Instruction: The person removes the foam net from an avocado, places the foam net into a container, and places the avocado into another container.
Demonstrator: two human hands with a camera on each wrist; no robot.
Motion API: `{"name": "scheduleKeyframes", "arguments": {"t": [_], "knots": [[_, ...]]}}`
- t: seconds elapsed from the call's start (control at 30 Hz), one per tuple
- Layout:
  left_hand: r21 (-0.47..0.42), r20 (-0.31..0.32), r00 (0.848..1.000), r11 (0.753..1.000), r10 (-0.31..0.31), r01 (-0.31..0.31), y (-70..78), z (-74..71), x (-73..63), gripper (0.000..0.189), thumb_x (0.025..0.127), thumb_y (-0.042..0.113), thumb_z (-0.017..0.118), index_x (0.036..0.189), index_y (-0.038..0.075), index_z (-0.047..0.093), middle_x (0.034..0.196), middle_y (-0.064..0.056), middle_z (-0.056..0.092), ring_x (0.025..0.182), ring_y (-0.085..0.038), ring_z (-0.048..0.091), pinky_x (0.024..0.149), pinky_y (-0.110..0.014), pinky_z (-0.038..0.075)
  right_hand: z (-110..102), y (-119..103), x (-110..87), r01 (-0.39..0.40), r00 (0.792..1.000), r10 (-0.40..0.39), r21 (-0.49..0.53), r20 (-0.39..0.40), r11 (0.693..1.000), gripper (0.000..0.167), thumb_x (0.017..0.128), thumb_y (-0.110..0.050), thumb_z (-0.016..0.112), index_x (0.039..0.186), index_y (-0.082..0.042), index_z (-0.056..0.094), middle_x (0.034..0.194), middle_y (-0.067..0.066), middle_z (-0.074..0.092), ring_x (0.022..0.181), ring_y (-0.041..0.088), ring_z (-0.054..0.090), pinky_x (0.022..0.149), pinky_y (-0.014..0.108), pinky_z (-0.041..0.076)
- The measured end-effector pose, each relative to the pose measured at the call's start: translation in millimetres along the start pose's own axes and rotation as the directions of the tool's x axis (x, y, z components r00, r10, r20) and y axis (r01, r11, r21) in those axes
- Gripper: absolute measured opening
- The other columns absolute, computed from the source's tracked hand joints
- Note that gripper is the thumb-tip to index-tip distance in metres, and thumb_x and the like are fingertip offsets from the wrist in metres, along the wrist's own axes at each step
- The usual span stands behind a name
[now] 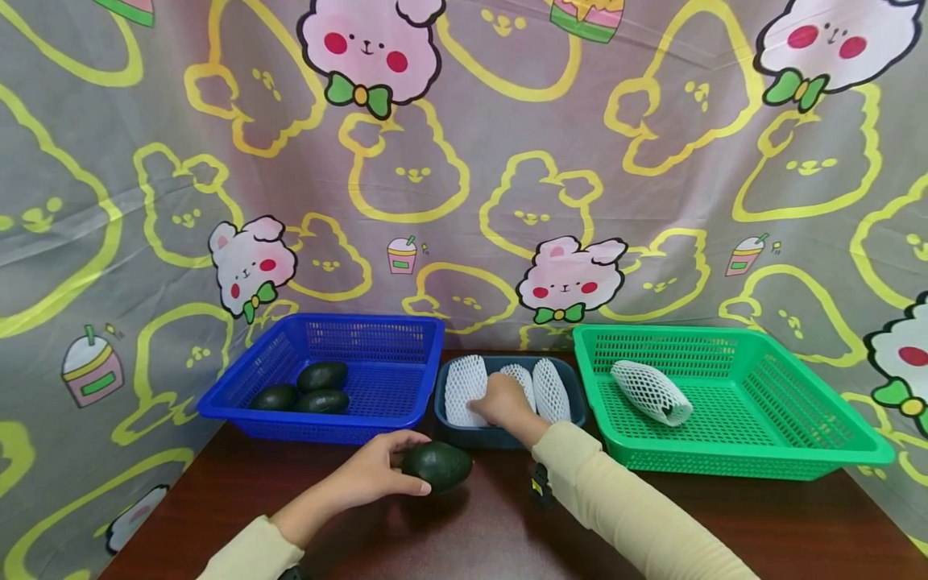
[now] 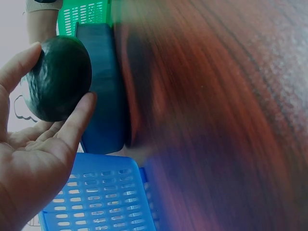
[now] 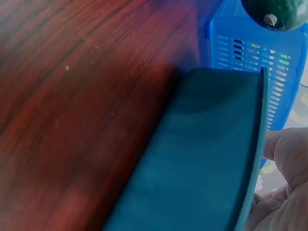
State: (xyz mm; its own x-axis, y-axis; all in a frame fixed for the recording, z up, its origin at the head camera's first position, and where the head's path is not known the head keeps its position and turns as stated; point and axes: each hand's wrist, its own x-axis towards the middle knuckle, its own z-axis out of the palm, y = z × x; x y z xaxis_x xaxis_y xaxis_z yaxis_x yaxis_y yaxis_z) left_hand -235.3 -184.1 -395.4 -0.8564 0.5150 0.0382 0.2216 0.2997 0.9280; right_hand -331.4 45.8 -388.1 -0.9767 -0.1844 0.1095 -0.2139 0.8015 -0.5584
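Note:
My left hand [image 1: 384, 471] holds a dark green avocado [image 1: 437, 466] above the table, thumb on the near side and fingers behind. In the left wrist view the same avocado [image 2: 60, 79] sits between thumb and fingers. My right hand [image 1: 503, 400] reaches over the front rim of a dark blue-grey tray [image 1: 474, 437], its fingers down among white foam net sleeves. A fingertip overlaps the left foam net sleeve [image 1: 464, 383]. From the right wrist, the right hand [image 3: 286, 178] is partly behind the tray wall [image 3: 192, 144]; I cannot tell whether it grips a sleeve.
On the left, a blue basket [image 1: 377, 370] contains several avocados [image 1: 322, 375]. A green basket [image 1: 747, 403] stands on the right with one avocado in a foam net sleeve [image 1: 652, 392]. Behind them hangs a patterned cloth [image 1: 464, 161]. Everything stands on a dark brown table [image 1: 326, 532].

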Motion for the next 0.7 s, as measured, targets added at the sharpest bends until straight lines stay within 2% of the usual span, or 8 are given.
{"name": "scheduleKeyframes", "arguments": {"t": [0.13, 0.33, 0.6, 0.7], "knots": [[-0.006, 0.002, 1.0, 1.0, -0.002, 0.002, 1.2, -0.6, -1.1, 0.06, 0.077, 0.009, 0.081, 0.126, -0.01, 0.052, 0.114, -0.015, 0.061, 0.099, -0.026, 0.064, 0.079, -0.031, 0.054, -5.0, -3.0, -0.8, 0.005, 1.0, -0.005, -0.031, 0.01, 1.0, 0.035, 0.08, -0.026, 0.08, 0.065, -0.004, 0.057, 0.058, 0.005, 0.054, 0.055, 0.019, 0.052, 0.057, 0.032, 0.045], [-0.008, 0.003, 1.0, 1.0, 0.005, -0.005, 2.3, -2.0, -2.7, 0.06, 0.077, 0.009, 0.081, 0.126, -0.01, 0.052, 0.114, -0.016, 0.061, 0.099, -0.026, 0.064, 0.079, -0.03, 0.054, -16.6, -6.7, -3.1, -0.041, 0.999, 0.042, -0.049, 0.029, 0.998, 0.035, 0.082, -0.032, 0.079, 0.074, -0.003, 0.061, 0.062, 0.006, 0.054, 0.057, 0.019, 0.052, 0.056, 0.031, 0.044], [-0.003, 0.01, 1.0, 1.0, 0.001, -0.001, 8.4, -4.2, -4.7, 0.061, 0.077, 0.009, 0.081, 0.127, -0.01, 0.052, 0.113, -0.016, 0.061, 0.098, -0.026, 0.064, 0.078, -0.031, 0.055, -27.9, -8.1, -3.7, -0.043, 0.999, 0.044, -0.063, 0.005, 0.997, 0.038, 0.083, -0.034, 0.077, 0.067, -0.006, 0.057, 0.06, 0.004, 0.049, 0.053, 0.016, 0.046, 0.047, 0.028, 0.038], [-0.001, 0.013, 1.0, 1.0, 0.001, -0.001, 13.0, -5.7, -6.0, 0.061, 0.078, 0.009, 0.081, 0.127, -0.01, 0.051, 0.115, -0.016, 0.061, 0.098, -0.026, 0.064, 0.078, -0.031, 0.055, -31.9, -9.5, -3.9, -0.037, 0.999, 0.038, -0.044, 0.001, 0.998, 0.036, 0.084, -0.033, 0.077, 0.071, -0.005, 0.058, 0.064, 0.007, 0.052, 0.055, 0.018, 0.049, 0.048, 0.029, 0.041]]}}
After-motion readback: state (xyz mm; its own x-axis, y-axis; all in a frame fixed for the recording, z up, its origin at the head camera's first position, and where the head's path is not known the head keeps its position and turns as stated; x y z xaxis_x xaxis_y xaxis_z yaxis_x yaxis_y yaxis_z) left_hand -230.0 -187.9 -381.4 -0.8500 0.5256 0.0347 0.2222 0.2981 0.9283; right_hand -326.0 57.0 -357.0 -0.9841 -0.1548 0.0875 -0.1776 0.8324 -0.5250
